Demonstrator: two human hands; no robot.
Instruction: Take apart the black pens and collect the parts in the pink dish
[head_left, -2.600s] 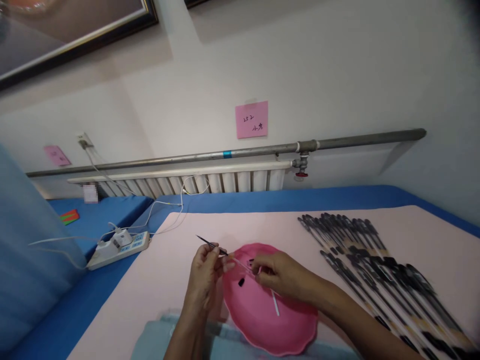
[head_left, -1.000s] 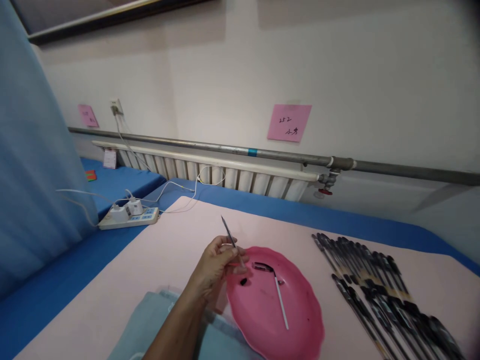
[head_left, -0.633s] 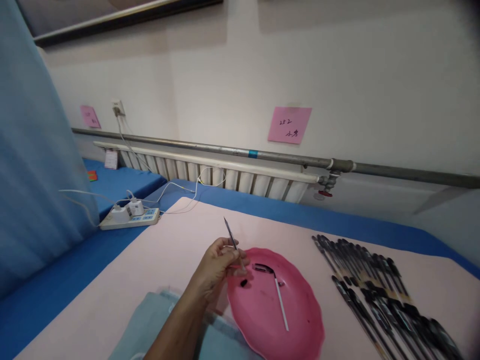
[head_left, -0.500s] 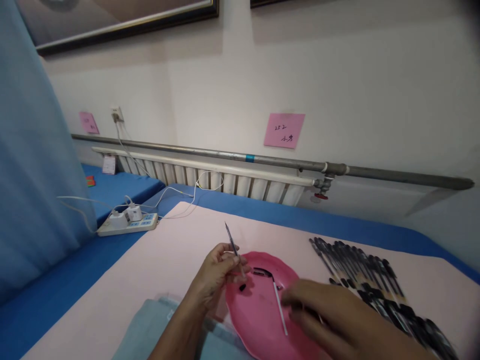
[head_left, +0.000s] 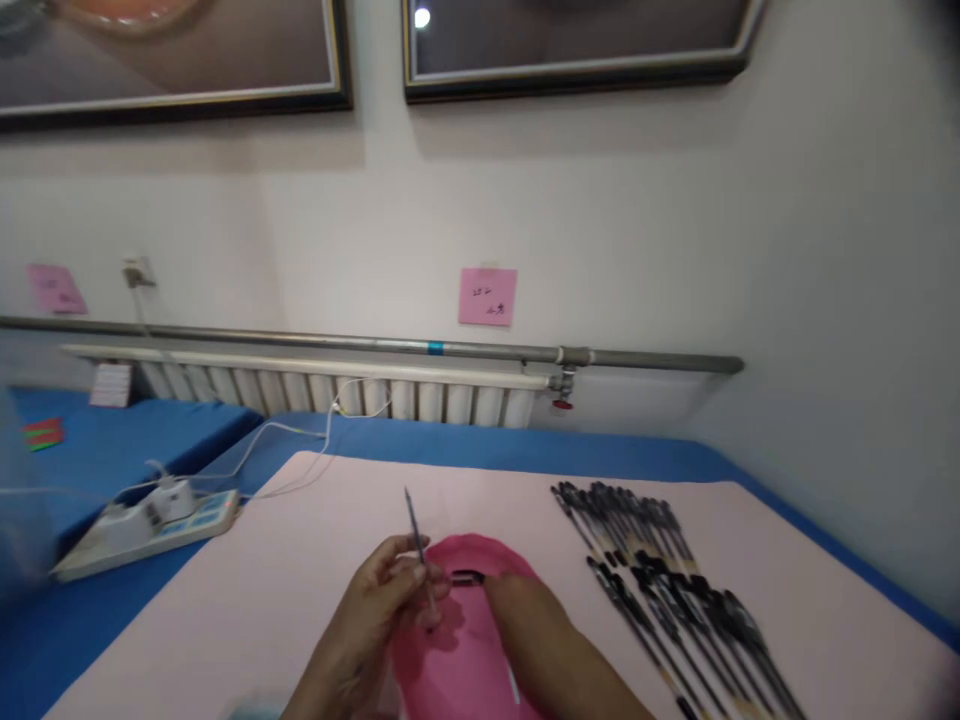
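My left hand [head_left: 386, 595] is closed around a slim pen refill [head_left: 415, 525], its pointed tip up, at the left edge of a pink plate [head_left: 476, 541]. Over the plate's right side reaches my right hand [head_left: 529, 615], back of the hand toward me, so its fingertips are hidden. A dark pen part [head_left: 469, 578], possibly a cap, shows on the plate just beside the right fingers. Part of a thin white tube [head_left: 514, 688] peeks out under the right wrist.
Black pens [head_left: 630, 515] lie in a row on the pink sheet [head_left: 337, 510], with another group of pens [head_left: 697, 620] nearer, to the right. A power strip [head_left: 150, 530] with chargers and white cables is at the left. A radiator [head_left: 420, 395] runs along the wall.
The view has swung right and up. My right hand has moved in across the plate to the dark pen part, covering most of the white tube. The left hand keeps the refill.
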